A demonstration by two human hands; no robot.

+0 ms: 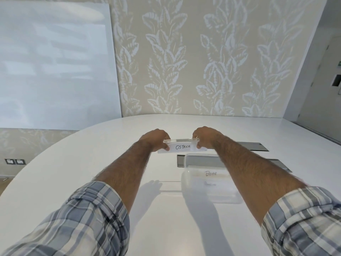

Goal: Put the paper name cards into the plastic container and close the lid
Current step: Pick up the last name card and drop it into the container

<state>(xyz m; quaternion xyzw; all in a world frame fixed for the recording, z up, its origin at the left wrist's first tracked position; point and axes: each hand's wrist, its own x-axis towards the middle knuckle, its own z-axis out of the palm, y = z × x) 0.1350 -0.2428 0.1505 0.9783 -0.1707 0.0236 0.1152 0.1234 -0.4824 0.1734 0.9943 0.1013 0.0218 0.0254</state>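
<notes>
Head view showed the left hand (156,140) and right hand (204,138) gripping the ends of the name card (182,146) above the surface (110,145), behind the container (208,182). A loose grip could drop it outside.

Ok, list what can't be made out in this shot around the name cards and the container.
- Head view: fingertips of the left hand and right hand are hidden behind the clear holder with the OSTRICH card, so their grip is unclear.
- The second card under the BEAR card in the plastic container is too faint to read.
- The container's right side is covered by the right forearm.
</notes>
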